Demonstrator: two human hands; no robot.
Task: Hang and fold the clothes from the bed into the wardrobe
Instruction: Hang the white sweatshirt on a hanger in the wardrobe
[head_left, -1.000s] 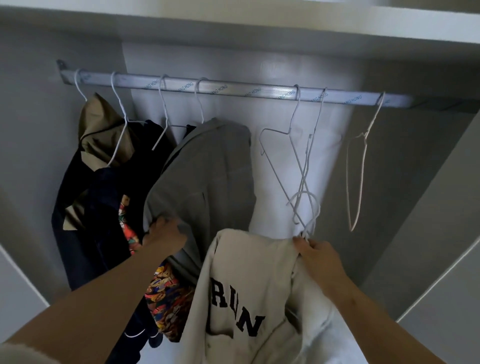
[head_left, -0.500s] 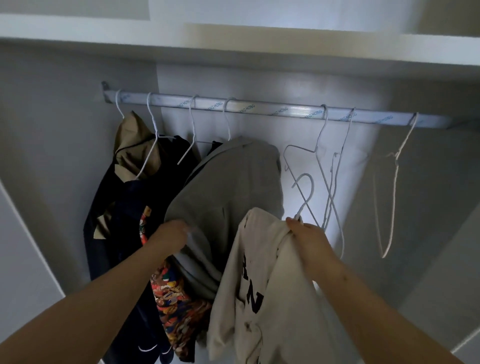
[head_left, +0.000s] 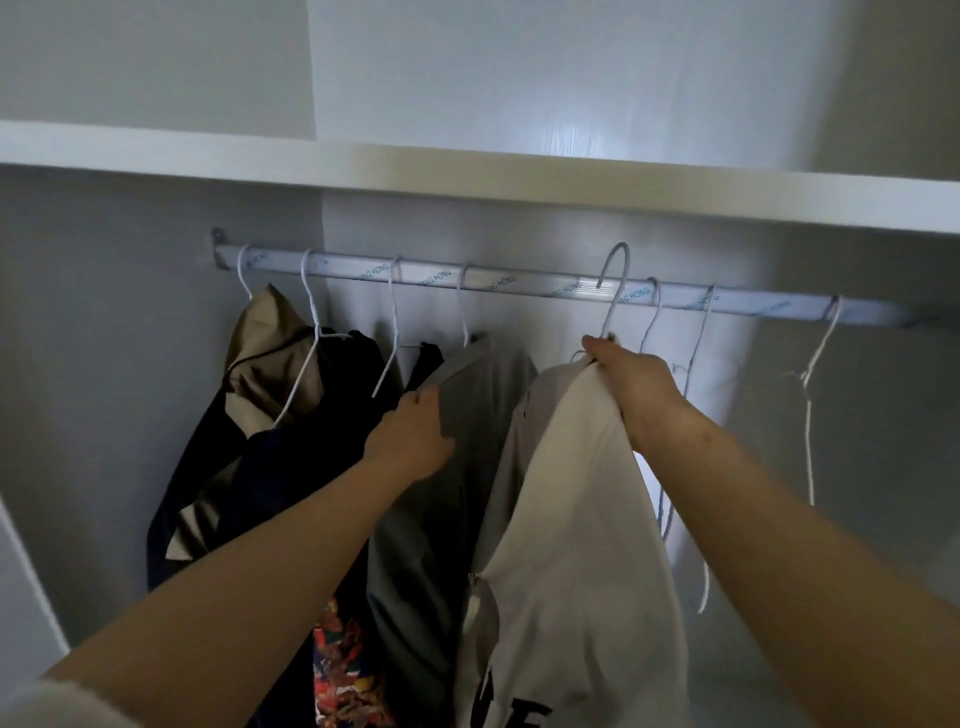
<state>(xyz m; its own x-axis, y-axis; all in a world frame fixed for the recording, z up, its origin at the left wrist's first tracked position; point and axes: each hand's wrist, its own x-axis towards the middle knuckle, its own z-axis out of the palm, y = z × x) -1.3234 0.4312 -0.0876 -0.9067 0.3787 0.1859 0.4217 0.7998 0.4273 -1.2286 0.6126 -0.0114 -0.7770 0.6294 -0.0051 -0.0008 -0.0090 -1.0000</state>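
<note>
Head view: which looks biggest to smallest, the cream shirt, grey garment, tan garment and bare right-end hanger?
1. the cream shirt, though it is held nearest the camera, which inflates it
2. the grey garment
3. the tan garment
4. the bare hanger, only thin wire

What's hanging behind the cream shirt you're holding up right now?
Behind the cream shirt, bare wire hangers hang from the rail before the wardrobe's back wall. The shirt and the right hand gripping it cover parts of them, so anything else there cannot be seen.

Cream shirt (head_left: 571, 519), grey shirt (head_left: 467, 467), white hangers (head_left: 810, 405)
</note>
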